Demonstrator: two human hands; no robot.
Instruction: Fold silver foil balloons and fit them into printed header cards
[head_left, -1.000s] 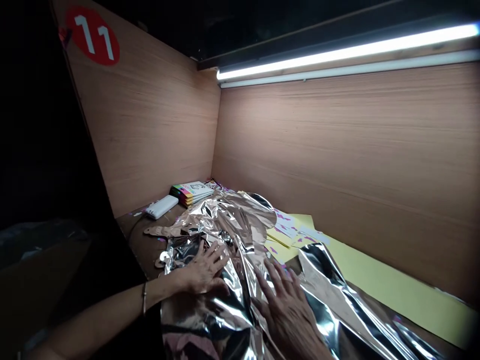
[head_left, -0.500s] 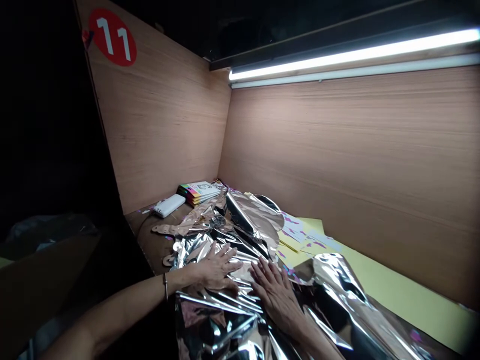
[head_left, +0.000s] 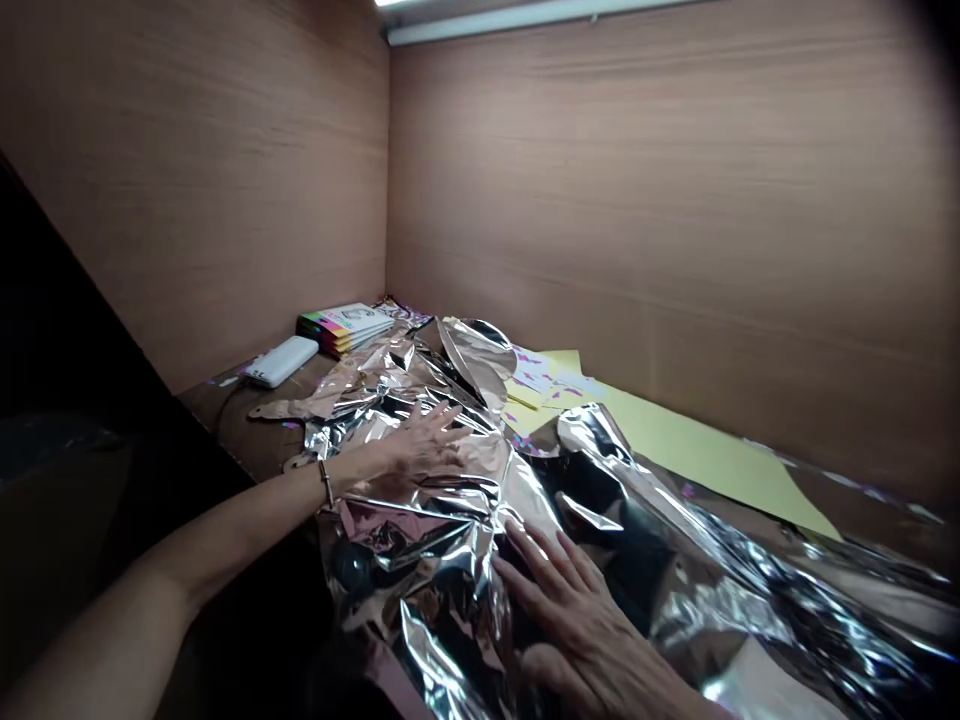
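Note:
A large sheet of shiny silver foil film (head_left: 442,530), creased and with rounded lobes at its far end, spreads over the brown tabletop. My left hand (head_left: 424,445) lies flat on it near the middle, fingers apart, with a bracelet (head_left: 325,484) at the wrist. Closer to me, my right hand (head_left: 566,600) rests on the same film with its fingers spread. Neither hand grips anything. More of the film reaches off to the right, bunched and crumpled there.
At the back left sit a stack of colourful booklets (head_left: 349,325) and a white power bank (head_left: 282,361) with a cable. Yellow paper sheets (head_left: 697,450) and white slips with purple marks (head_left: 562,383) lie along the back. Wooden panels (head_left: 637,180) rise behind and at left.
My right hand has slid toward me over the film, away from my left hand, which stays flat on it. The view has tilted down and turned; more film shows at right.

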